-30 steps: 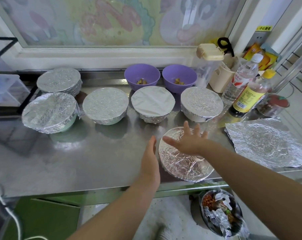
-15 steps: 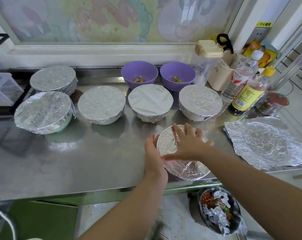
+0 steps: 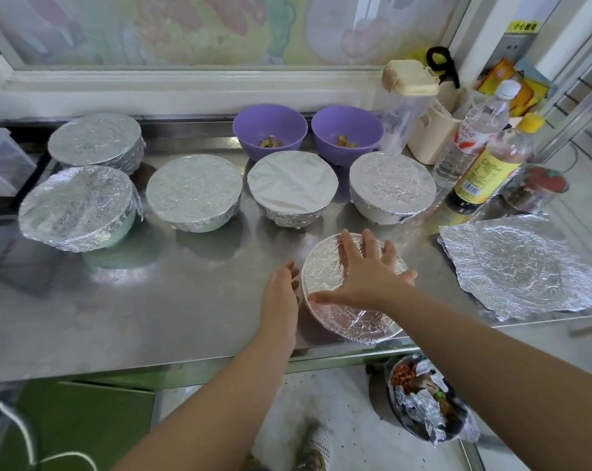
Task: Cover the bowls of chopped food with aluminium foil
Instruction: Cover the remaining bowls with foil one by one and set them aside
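Note:
A foil-covered bowl point(image 3: 325, 266) stands near the front edge of the steel counter point(image 3: 151, 300). My right hand point(image 3: 369, 273) lies flat on its foil top with fingers spread. My left hand point(image 3: 281, 294) rests against the bowl's left side, fingers slightly bent. Several other foil-covered bowls point(image 3: 194, 192) stand in a row behind. Two purple bowls point(image 3: 270, 129) with chopped food sit uncovered at the back. A loose crumpled foil sheet point(image 3: 519, 266) lies on the counter to the right.
Bottles point(image 3: 471, 137), a beige container point(image 3: 430, 134) and a small jar point(image 3: 536, 188) crowd the back right corner. A bin point(image 3: 427, 406) with foil scraps and food waste sits on the floor below the counter's front edge.
My left hand has moved in from the left and now touches the bowl's side. My right hand has settled flatter onto the foil top.

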The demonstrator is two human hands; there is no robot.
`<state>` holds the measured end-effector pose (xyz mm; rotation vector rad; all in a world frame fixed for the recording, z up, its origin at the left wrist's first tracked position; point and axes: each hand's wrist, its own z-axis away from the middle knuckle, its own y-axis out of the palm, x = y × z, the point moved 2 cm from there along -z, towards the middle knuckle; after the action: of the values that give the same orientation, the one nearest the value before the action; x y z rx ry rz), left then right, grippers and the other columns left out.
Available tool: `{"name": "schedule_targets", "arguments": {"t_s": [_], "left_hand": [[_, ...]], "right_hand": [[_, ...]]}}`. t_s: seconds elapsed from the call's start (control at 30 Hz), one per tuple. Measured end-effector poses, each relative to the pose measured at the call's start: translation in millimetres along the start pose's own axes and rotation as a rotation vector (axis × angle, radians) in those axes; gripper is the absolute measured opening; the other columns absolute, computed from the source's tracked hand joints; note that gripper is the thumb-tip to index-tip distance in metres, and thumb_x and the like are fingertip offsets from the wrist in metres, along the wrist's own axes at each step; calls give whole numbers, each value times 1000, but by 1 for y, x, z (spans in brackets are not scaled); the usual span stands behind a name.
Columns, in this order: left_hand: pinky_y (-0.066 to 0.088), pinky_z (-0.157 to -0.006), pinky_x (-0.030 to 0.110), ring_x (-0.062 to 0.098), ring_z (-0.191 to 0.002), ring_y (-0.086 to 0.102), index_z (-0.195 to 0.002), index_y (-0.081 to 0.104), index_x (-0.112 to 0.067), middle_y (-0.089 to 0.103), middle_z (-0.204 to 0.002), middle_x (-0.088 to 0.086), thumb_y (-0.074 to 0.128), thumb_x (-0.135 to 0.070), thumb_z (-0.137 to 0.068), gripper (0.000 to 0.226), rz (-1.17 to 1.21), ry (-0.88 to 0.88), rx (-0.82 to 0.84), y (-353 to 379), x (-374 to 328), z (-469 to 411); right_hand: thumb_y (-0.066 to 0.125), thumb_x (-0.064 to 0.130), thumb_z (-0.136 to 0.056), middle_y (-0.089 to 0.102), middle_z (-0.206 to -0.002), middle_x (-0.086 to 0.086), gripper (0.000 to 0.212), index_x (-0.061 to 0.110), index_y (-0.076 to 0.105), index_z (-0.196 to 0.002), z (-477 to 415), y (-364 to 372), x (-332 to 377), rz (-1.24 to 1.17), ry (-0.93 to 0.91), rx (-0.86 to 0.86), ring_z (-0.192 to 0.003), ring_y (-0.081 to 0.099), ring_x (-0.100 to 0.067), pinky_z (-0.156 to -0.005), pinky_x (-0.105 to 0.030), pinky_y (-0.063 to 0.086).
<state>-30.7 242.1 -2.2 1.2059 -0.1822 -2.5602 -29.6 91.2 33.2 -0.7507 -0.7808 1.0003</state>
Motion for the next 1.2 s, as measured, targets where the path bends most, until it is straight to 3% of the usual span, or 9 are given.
{"name": "schedule_targets", "arguments": {"t_s": [0.1, 0.17, 0.27, 0.53, 0.73, 0.87, 1.2], "left_hand": [[53, -68, 28, 12, -70, 57, -100, 60, -14, 62, -85, 3, 52, -12, -101, 9, -80, 23, -108, -23, 10, 14], [49, -59, 23, 9, -60, 54, -95, 61, -10, 59, -75, 3, 55, -9, -100, 8, -78, -11, -75, -28, 22, 22], [51, -63, 24, 9, -58, 58, -93, 65, -6, 62, -68, 2, 55, -7, -100, 12, -16, -63, -7, -21, 31, 32], [56, -76, 27, 13, -74, 63, -96, 69, -7, 68, -79, 5, 58, -11, -100, 13, 131, -139, 6, -14, 29, 36], [51, -80, 27, 14, -82, 64, -98, 68, -10, 72, -85, 3, 58, -13, -100, 10, 284, -206, -5, -5, 24, 37], [51, -80, 24, 13, -86, 62, -110, 62, -12, 69, -99, 5, 59, -19, -100, 13, 318, -101, -72, 1, 33, 32], [54, -77, 31, 17, -83, 66, -92, 62, -15, 70, -91, 3, 64, -25, -97, 11, 103, 110, -164, -1, 37, 30]], "right_hand": [[64, 96, -51, -31, -165, 6, 143, 45, -21, -155, -1, 2, -2, -5, -9, 3, -150, -27, -39, -108, -84, 2], [62, 97, -51, -32, -164, 6, 143, 45, -21, -155, -1, 2, -3, 7, -7, 5, -150, -28, -39, -108, -84, 2], [62, 98, -51, -32, -165, 6, 143, 45, -21, -155, -2, 2, -2, 11, -9, 4, -150, -28, -39, -107, -84, 2], [61, 98, -50, -28, -166, 7, 142, 46, -19, -156, 0, 0, -1, -25, -7, 2, -151, -26, -38, -107, -82, 2], [60, 98, -54, -12, -169, 10, 131, 44, 3, -159, -1, -6, -11, -89, 2, -66, -155, -12, -31, -112, -75, 11], [60, 96, -57, -14, -169, 11, 125, 44, 7, -159, 2, 2, -12, -115, 13, -111, -155, -12, -29, -113, -72, 10], [59, 96, -58, -18, -168, 10, 127, 44, 3, -159, 1, 6, -10, -154, 20, -123, -155, -15, -31, -114, -73, 7]]}}
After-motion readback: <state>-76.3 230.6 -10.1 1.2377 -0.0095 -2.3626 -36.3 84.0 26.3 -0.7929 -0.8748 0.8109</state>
